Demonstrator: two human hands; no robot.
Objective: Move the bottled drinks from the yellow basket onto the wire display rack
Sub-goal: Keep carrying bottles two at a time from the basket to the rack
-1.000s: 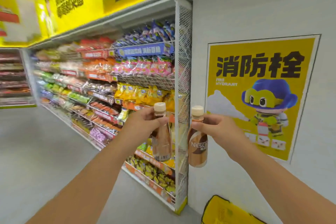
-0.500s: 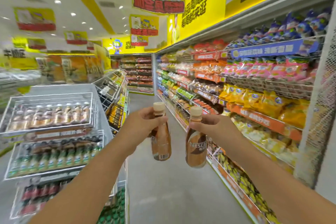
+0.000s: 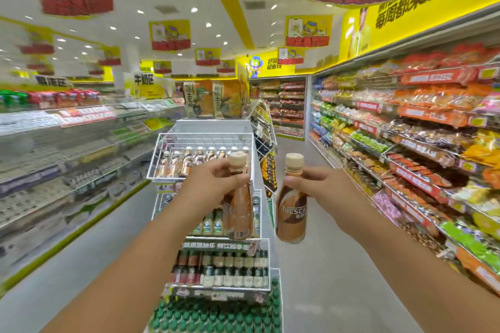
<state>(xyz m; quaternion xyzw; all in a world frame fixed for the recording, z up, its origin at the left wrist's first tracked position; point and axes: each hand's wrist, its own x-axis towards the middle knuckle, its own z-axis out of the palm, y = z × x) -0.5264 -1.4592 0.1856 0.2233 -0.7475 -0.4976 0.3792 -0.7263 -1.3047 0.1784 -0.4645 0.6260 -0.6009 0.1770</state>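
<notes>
Left hand (image 3: 213, 184): wrapped round the neck of a coffee bottle (image 3: 239, 213), centre frame, hanging upright.
Right hand (image 3: 315, 184): gripping a second Nescafé bottle (image 3: 291, 213) just right of the first.
Top wire basket (image 3: 201, 155): just beyond the left-hand bottle; matching bottles in its back rows.
Advice: lift over the front rim, set down upright, one at a time.
Yellow basket: not in view.
</notes>
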